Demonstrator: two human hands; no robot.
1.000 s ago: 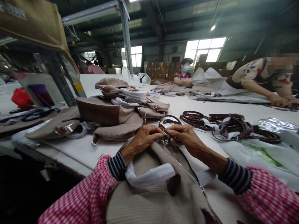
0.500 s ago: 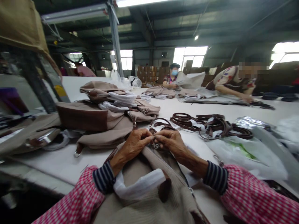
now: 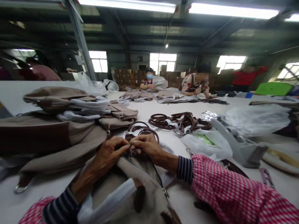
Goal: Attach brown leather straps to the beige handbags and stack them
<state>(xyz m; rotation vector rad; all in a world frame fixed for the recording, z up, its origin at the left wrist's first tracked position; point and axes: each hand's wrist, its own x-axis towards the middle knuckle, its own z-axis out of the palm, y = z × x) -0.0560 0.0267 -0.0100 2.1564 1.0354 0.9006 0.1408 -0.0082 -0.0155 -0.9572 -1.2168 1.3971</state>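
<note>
A beige ribbed handbag point(image 3: 144, 189) with brown trim lies in front of me, its zip point(image 3: 149, 177) running along the top. White wrapping covers its handle point(image 3: 109, 199). At the bag's far end, my left hand point(image 3: 112, 152) and my right hand point(image 3: 147, 147) meet fingertip to fingertip, both closed in a pinch. Just under the right fingers shows a small metal clasp point(image 3: 133, 152); what lies between the fingertips is too small to make out. Right behind the hands is a coiled brown strap point(image 3: 144, 129).
Similar beige bags point(image 3: 70, 130) are piled to my left. More coiled straps point(image 3: 184, 121) lie ahead, near a clear plastic bag point(image 3: 207, 143) and a grey holder point(image 3: 240, 146). Across the white table point(image 3: 140, 107), a masked person point(image 3: 149, 81) and another person point(image 3: 193, 84) handle material.
The view has swung to the right, so the bags and straps sit further left in it. Both hands keep their pinch at the same end of the handbag.
</note>
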